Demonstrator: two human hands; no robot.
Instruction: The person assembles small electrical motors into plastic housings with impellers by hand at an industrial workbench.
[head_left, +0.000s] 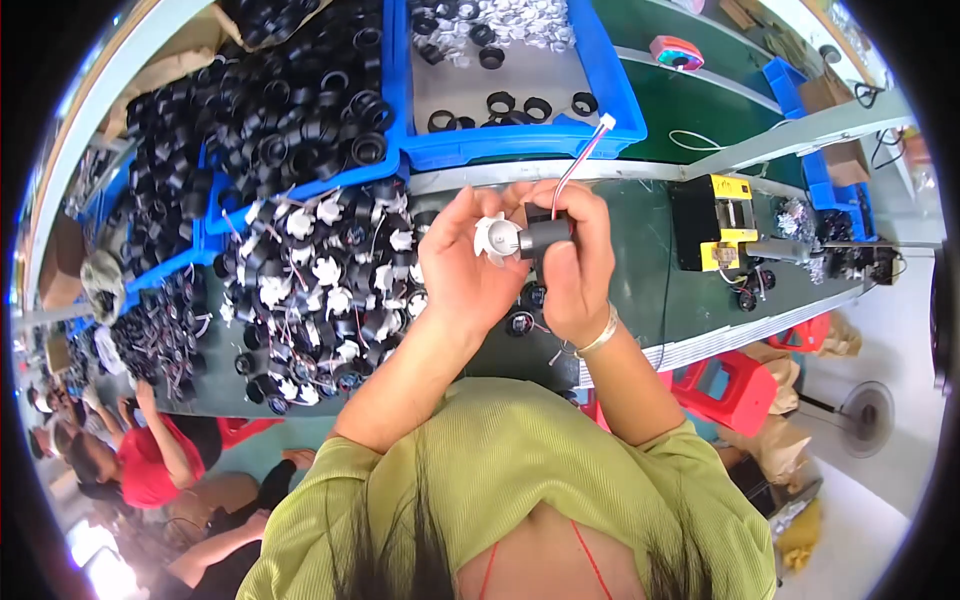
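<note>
Above the bench in front of me, my right hand grips a small black motor between thumb and fingers. Its thin wire lead rises to a white connector. My left hand has its fingers curled round a white bladed impeller, palm turned up. The impeller sits against the motor's left end; how far it is seated on the shaft I cannot make out. Left of my hands lies a pile of black motors with white impellers. A few loose black motors rest below my hands.
A blue bin at the back holds black rings and white parts. Heaps of black housings fill the back left. At right stands a yellow and black bench device. Red stools are below the bench; a co-worker in red sits lower left.
</note>
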